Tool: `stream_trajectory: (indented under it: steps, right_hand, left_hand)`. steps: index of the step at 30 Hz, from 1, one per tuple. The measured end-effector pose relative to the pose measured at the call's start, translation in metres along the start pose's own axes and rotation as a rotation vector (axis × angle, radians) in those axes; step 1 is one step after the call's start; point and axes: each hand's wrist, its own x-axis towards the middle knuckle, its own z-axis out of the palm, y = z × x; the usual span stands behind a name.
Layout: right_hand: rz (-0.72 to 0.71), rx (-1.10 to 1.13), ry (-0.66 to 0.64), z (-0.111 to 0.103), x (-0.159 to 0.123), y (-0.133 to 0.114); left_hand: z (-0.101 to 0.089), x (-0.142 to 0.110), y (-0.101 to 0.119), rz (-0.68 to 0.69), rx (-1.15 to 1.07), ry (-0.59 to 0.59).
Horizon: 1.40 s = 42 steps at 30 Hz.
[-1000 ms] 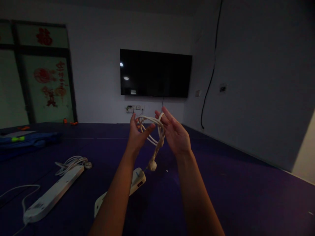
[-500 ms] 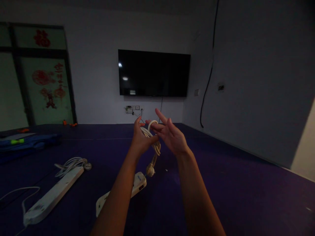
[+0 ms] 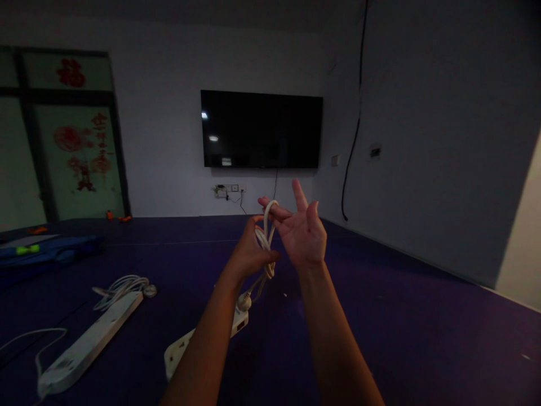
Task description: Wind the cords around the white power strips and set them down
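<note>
My left hand (image 3: 249, 254) is closed around a coiled white power cord (image 3: 269, 265), its thumb across the loops. My right hand (image 3: 305, 234) is just to the right, palm in view, with thumb and index finger spread upward. Its other fingers stretch left through a raised loop of the cord, which hangs over them without a closed grip. Below the coil, the cord's plug (image 3: 244, 301) hangs in front of the far end of a white power strip (image 3: 180, 351). My left forearm hides part of that strip.
A second white power strip (image 3: 93, 341) lies on the purple floor (image 3: 406, 344) at the left, with its coiled cord (image 3: 122, 288) at its far end. Folded blue cloth (image 3: 63, 251) lies farther left. A television (image 3: 262, 129) hangs on the far wall.
Both hands have shifted slightly right. My right hand has turned its index finger and thumb more upright, and the loop over its fingers stands taller. The plug has swung left toward the strip.
</note>
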Motion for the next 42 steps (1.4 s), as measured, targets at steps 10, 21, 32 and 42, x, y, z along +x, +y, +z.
stream_trajectory:
  steps: [10, 21, 32, 42]
  right_hand:
    - [-0.209, 0.02, 0.172, -0.018, -0.002, -0.026]
    - [-0.277, 0.02, 0.248, -0.023, -0.003, -0.034]
    - [-0.046, -0.213, 0.133, -0.014, 0.0, -0.025]
    - [0.022, -0.146, 0.074, -0.015, 0.002, -0.019]
  left_hand:
    - [0.012, 0.003, -0.007, 0.003, 0.044, -0.168]
    - [0.011, 0.006, -0.018, -0.072, 0.036, -0.189]
    - [-0.01, 0.005, -0.015, -0.271, -0.094, -0.171]
    - [-0.015, 0.004, -0.015, -0.352, -0.113, -0.272]
